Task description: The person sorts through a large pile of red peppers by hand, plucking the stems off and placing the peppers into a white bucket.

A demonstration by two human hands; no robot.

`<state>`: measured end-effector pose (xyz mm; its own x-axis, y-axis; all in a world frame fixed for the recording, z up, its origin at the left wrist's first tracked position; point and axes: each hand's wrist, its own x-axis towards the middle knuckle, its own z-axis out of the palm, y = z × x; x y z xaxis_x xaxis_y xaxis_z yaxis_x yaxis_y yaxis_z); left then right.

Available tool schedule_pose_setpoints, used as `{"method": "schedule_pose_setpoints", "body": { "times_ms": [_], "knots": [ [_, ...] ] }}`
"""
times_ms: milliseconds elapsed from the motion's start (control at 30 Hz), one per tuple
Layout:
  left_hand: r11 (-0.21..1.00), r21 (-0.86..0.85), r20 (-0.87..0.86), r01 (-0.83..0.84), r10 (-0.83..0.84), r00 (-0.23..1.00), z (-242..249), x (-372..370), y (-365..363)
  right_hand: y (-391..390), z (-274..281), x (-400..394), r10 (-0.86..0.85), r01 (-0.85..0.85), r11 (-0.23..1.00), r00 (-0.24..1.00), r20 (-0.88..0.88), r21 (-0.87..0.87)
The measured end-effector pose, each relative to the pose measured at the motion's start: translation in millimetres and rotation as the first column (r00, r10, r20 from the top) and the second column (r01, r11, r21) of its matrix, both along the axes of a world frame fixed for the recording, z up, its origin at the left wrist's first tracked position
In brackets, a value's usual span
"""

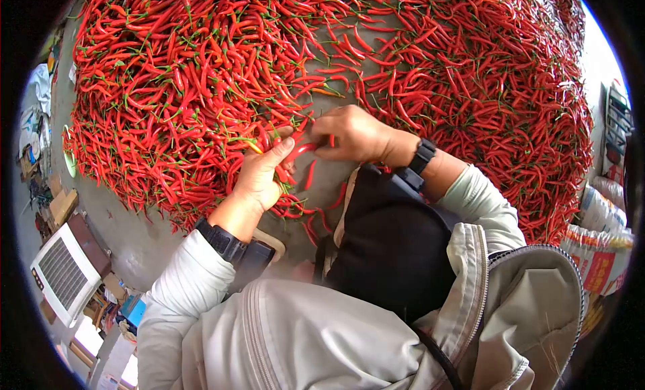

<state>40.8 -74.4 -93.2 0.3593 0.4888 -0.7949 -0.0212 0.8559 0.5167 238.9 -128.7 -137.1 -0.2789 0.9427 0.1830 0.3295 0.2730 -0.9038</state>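
at far left, a white grilled unit (66,272) stands among clutter on the grey floor (134,239). next comes a heap of red chillies (175,88) with green stems. the left hand (261,176), thumb on top, grasps a red chilli (304,149) by the heap's edge; the right hand (348,135) curls its fingers at the other end, though whether it grips i cannot tell. farther right lie a second bed of chillies (484,108) and printed sacks (599,269), contents hidden, lettering too blurred to read.
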Motion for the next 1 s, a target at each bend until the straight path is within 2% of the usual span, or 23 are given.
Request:
{"method": "schedule_pose_setpoints", "body": {
  "times_ms": [67, 133, 233, 300, 367, 467, 500, 567, 600, 633, 667, 700, 733, 767, 833, 867, 900, 967, 1000],
  "knots": [
    [1.0, 0.021, -0.001, 0.021, -0.021, 1.0, -4.3, -1.9, 0.1, 5.9, -0.7, -9.4, 0.031, -0.031, 0.999, 0.999, -0.017, 0.026],
    [0.998, 0.044, -0.002, 0.041, -0.041, 0.999, -2.0, -1.7, 2.8, 11.9, -5.1, -13.1, -0.003, 0.002, 0.985, 1.0, 0.01, 0.171],
    [0.996, -0.024, -0.07, 0.088, -0.089, 0.994, 8.0, -4.9, 4.8, 16.9, -8.9, -15.7, -0.021, 0.001, 0.967, 0.997, 0.076, 0.253],
    [0.99, -0.056, 0.057, 0.126, -0.123, 0.991, 3.1, -13.3, 6.4, 16.1, -12.9, -18.7, -0.022, 0.008, 0.973, 0.998, 0.059, 0.232],
    [0.991, -0.048, 0.085, 0.128, -0.124, 0.989, -2.8, -18.6, 7.9, 15.0, -14.8, -21.1, -0.021, 0.012, 0.978, 0.999, 0.04, 0.209],
    [0.994, 0.007, 0.132, 0.112, -0.112, 0.985, -3.0, -20.7, 12.1, 11.7, -14.7, -16.8, -0.039, 0.04, 0.999, 0.998, -0.051, 0.006],
    [0.994, 0.053, 0.153, 0.096, -0.103, 0.983, -1.8, -20.3, 14.0, 10.7, -13.8, -16.6, -0.034, 0.034, 0.999, 0.998, -0.056, 0.005],
    [0.995, 0.083, 0.078, 0.049, -0.056, 0.995, -3.5, -22.6, 17.2, 9.5, -9.8, -16.3, -0.061, -0.016, 0.951, 0.97, -0.236, -0.308],
    [0.996, 0.092, 0.05, 0.018, -0.023, 0.998, -3.1, -22.7, 18.0, 9.9, -6.3, -15.6, -0.059, -0.082, 0.914, 0.943, -0.329, -0.397],
    [0.995, 0.101, 0.022, -0.011, 0.009, 1.0, -2.4, -21.9, 18.6, 9.8, -6.2, -15.2, -0.055, -0.085, 0.914, 0.942, -0.331, -0.396],
    [0.995, 0.101, 0.02, -0.014, 0.012, 1.0, -2.1, -21.2, 18.9, 9.2, -6.5, -14.6, -0.072, -0.139, 0.876, 0.91, -0.409, -0.462],
    [0.991, 0.128, -0.057, -0.03, 0.038, 0.998, -2.0, -20.3, 18.9, 8.3, -7.2, -13.5, -0.094, -0.198, 0.831, 0.871, -0.482, -0.52],
    [0.987, 0.156, -0.133, -0.045, 0.066, 0.989, -2.3, -19.6, 19.1, 8.4, -11.8, -12.3, -0.075, -0.225, 0.817, 0.871, -0.486, -0.53],
    [0.987, 0.156, -0.135, -0.048, 0.069, 0.988, -4.6, -19.8, 19.4, 6.8, -13.4, -12.0, -0.072, -0.23, 0.816, 0.87, -0.488, -0.53],
    [0.957, 0.287, -0.192, 0.033, 0.023, 0.981, -8.6, -18.8, 18.4, 5.9, -11.5, -12.8, -0.167, -0.316, 0.771, 0.737, -0.654, -0.553],
    [0.955, 0.297, -0.24, 0.027, 0.047, 0.97, -6.9, -14.7, 16.2, 6.6, -11.9, -15.0, -0.149, -0.32, 0.786, 0.732, -0.665, -0.529],
    [0.955, 0.296, -0.241, 0.025, 0.049, 0.969, -4.9, -9.8, 14.1, 8.7, -11.8, -18.2, -0.148, -0.322, 0.785, 0.732, -0.665, -0.529],
    [0.951, 0.305, -0.23, 0.05, 0.023, 0.973, -3.3, -2.9, 10.8, 13.3, -11.7, -24.0, -0.058, -0.279, 0.809, 0.838, -0.542, -0.518],
    [0.934, 0.352, -0.19, 0.066, 0.003, 0.982, -8.3, -4.0, 9.9, 14.6, -12.3, -23.7, -0.056, -0.281, 0.808, 0.838, -0.542, -0.517]
  ]
}}
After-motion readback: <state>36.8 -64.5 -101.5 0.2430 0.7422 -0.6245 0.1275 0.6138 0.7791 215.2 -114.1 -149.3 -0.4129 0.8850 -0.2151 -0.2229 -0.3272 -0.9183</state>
